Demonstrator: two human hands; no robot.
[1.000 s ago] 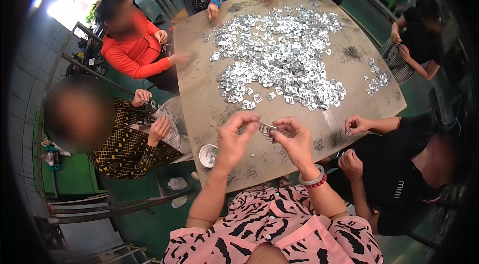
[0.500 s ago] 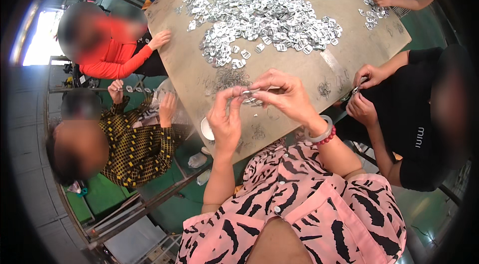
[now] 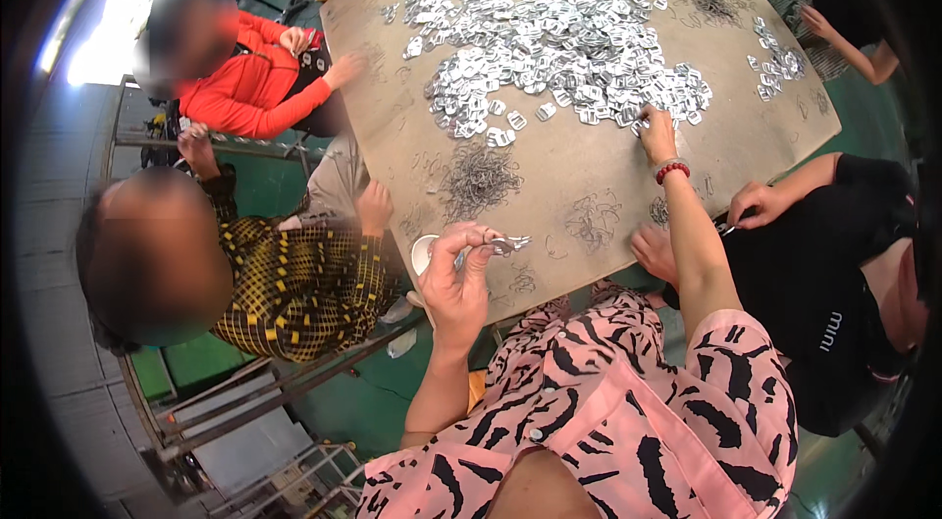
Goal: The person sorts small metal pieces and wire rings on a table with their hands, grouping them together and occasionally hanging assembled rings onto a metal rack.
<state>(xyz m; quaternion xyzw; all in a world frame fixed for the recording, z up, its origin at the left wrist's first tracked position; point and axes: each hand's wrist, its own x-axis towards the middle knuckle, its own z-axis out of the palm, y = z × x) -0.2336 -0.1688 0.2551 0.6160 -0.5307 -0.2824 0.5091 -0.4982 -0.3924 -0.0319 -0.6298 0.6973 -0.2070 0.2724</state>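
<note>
My left hand [image 3: 459, 274] is raised near the table's front edge, its fingers pinched on a small silver metal piece [image 3: 508, 244]. My right hand [image 3: 655, 129], with a red bead bracelet on the wrist, reaches far out and touches the near edge of the big heap of shiny metal pieces [image 3: 559, 38] on the brown table [image 3: 589, 176]. Whether its fingers have closed on a piece cannot be seen. A pile of thin wire clips [image 3: 479, 181] lies between my two hands.
A small white cup [image 3: 423, 250] stands at the table edge by my left hand. Other people sit all around: one in yellow-black check [image 3: 294, 284] at left, one in red [image 3: 255, 82] behind, one in black [image 3: 834, 274] at right. A smaller wire heap [image 3: 594, 220] lies nearby.
My hands were together in front of me working one metal piece. Now the right hand has gone out to the heap, and the left hand alone keeps the piece.
</note>
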